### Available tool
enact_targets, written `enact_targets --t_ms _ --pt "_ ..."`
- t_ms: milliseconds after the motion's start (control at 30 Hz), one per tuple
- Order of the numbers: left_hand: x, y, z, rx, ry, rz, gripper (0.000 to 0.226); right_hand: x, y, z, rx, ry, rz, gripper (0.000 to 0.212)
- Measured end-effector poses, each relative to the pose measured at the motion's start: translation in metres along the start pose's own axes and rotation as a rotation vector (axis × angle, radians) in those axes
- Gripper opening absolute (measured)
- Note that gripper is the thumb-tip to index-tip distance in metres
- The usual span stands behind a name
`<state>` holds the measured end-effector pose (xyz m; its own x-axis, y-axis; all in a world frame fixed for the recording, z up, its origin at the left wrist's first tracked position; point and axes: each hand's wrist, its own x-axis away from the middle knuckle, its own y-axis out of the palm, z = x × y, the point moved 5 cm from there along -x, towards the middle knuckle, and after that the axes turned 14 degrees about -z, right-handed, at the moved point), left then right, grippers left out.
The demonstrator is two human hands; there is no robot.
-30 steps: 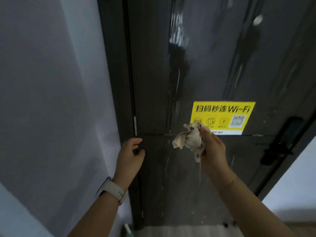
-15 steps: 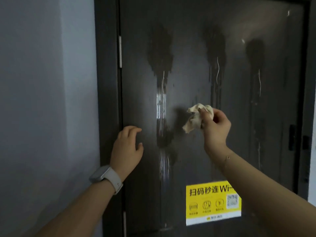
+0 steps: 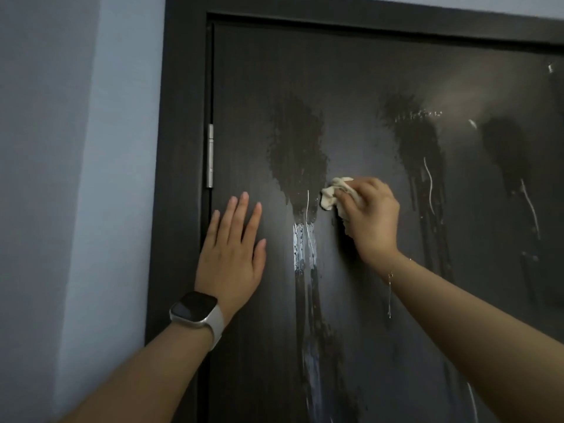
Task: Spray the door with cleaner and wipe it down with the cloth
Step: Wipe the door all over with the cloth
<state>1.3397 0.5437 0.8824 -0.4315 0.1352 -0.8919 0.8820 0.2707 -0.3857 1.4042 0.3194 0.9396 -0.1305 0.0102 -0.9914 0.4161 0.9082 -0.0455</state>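
Cloth (image 3: 335, 193) mostly hidden in right hand (image 3: 370, 219) | door (image 3: 366, 71) cropped right

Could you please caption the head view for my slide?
Right hand presses crumpled cream cloth on wet dark door; left hand braces.

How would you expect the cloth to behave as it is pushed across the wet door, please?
The cloth is crumpled into a wad in the right hand, so it is probably soft and floppy. It looks small and light, likely needing firm pressing to keep contact. The door shows wet streaks, so it would probably glide and soak up liquid.
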Motion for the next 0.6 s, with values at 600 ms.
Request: enact_targets --t_ms 600 --pt "0.000 -0.001 0.003 0.008 0.001 0.152 0.058 -0.023 0.021 -0.025 0.148 -0.287 -0.101 0.017"
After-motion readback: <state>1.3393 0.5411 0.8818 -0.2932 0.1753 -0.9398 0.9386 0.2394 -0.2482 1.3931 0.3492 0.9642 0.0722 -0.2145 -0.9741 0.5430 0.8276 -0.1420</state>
